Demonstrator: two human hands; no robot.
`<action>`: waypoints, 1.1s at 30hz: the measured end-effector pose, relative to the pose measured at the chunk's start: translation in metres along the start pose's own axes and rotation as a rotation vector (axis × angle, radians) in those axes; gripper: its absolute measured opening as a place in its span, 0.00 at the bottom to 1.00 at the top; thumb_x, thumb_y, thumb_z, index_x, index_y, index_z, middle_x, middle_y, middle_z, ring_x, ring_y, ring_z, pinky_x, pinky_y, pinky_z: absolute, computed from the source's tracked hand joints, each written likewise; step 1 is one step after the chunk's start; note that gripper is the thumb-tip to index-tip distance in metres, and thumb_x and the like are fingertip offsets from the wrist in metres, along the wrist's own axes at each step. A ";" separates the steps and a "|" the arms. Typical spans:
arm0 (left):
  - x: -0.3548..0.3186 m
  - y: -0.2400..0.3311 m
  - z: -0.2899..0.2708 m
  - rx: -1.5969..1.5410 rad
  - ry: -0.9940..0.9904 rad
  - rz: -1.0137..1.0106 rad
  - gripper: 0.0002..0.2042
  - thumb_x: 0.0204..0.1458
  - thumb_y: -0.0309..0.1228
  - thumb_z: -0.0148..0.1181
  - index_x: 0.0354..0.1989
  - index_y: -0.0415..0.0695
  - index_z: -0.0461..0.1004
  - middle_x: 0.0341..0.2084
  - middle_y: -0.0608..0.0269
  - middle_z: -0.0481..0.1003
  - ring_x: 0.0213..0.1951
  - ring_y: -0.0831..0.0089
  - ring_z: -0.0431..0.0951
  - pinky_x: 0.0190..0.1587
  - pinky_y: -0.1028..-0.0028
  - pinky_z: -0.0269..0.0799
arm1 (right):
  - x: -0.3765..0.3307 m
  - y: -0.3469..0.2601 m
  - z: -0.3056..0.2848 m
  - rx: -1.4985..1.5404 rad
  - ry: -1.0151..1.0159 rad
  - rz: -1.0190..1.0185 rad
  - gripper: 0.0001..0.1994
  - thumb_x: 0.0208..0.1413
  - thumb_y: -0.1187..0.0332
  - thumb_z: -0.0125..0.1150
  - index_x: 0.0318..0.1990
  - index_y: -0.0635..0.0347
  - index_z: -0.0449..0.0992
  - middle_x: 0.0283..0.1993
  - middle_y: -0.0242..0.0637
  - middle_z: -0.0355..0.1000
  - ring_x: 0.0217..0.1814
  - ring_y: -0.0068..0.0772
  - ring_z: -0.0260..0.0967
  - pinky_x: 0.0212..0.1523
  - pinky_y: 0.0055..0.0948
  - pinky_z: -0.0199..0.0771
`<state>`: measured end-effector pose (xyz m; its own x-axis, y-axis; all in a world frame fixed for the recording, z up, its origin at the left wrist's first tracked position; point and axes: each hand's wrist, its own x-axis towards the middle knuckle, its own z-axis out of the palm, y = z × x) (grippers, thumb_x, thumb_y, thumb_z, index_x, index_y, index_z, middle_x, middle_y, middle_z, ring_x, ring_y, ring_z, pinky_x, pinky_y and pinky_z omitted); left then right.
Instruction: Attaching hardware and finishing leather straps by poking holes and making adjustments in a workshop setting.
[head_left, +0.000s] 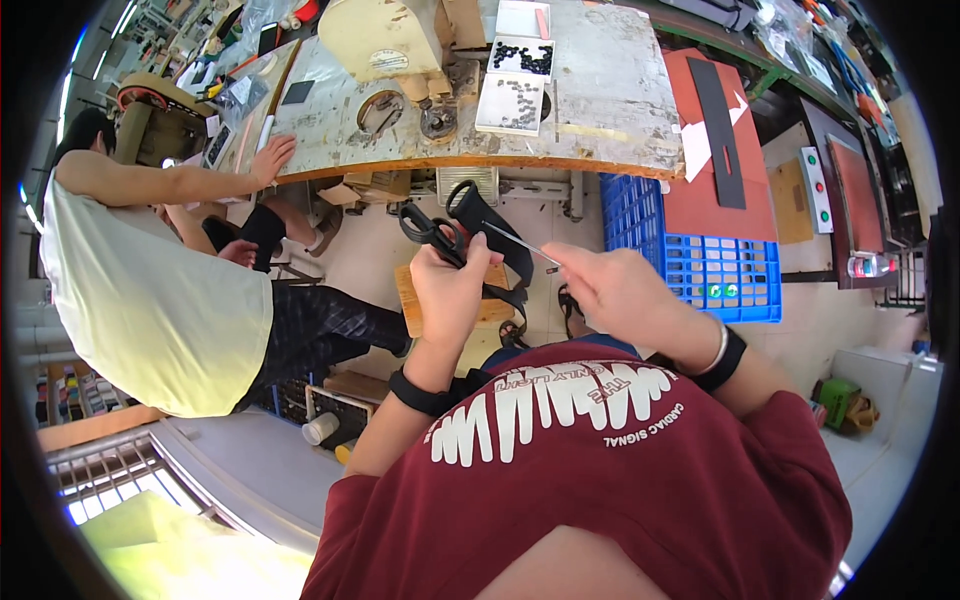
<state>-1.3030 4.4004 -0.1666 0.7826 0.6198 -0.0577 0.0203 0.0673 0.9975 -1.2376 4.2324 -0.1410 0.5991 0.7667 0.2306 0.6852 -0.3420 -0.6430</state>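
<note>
The left hand [450,290] is closed on the scissors [437,237]: its fingers are curled around them with no gap showing, the black loops stick out past the thumb, and the blades are hidden. The right hand [612,285], level with it and a little apart, has thumb and forefinger pinched together on the near end of a thin pale rod [523,244]. The rod slants from that pinch toward the left thumb, its far end over the black strap [490,212]; whether it touches the strap, and what kind of piece it is, I cannot tell. The strap curls up just beyond the left fingertips and hangs between the hands; whether those fingers also grip it is unclear.

The step in hand looks like close work with the rod at the strap, the scissors parked in the left palm. The next move seems to call for a steady left hand and fine control of the pinch, with the scissors kept out of the way.

Beyond the hands, on the bench [600,95], three white trays run away in a row: the nearest [493,126] has small grey pieces, the middle [494,68] small black ones, the farthest [508,20] a pink stick. Right of the right hand, a blue crate [655,240] has green round things inside, and a red-brown sheet [690,215] lies across its top.
</note>
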 end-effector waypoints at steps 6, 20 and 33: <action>0.002 -0.002 -0.009 0.474 -0.075 0.214 0.05 0.42 0.21 0.57 0.26 0.34 0.68 0.16 0.63 0.70 0.19 0.80 0.72 0.21 0.81 0.64 | 0.006 -0.009 -0.026 -0.505 -0.134 -0.356 0.21 0.37 0.72 0.51 0.45 0.66 0.65 0.15 0.36 0.63 0.15 0.35 0.63 0.15 0.32 0.61; 0.002 0.025 -0.015 0.593 -0.018 0.374 0.10 0.34 0.19 0.59 0.29 0.37 0.70 0.16 0.58 0.72 0.20 0.72 0.75 0.26 0.79 0.68 | 0.011 0.012 -0.005 -0.156 -0.110 -0.298 0.15 0.54 0.72 0.42 0.49 0.62 0.64 0.14 0.33 0.56 0.13 0.27 0.56 0.16 0.23 0.56; 0.012 0.033 -0.018 0.523 0.039 0.519 0.08 0.39 0.19 0.56 0.31 0.38 0.69 0.16 0.58 0.70 0.19 0.71 0.72 0.25 0.78 0.67 | 0.020 0.001 0.004 1.605 -0.505 0.596 0.15 0.60 0.67 0.37 0.53 0.56 0.62 0.14 0.21 0.45 0.14 0.16 0.40 0.17 0.18 0.47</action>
<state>-1.3043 4.4241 -0.1353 0.7497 0.4984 0.4354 -0.0450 -0.6180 0.7849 -1.2259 4.2495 -0.1397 0.2068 0.9305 -0.3023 -0.7757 -0.0324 -0.6303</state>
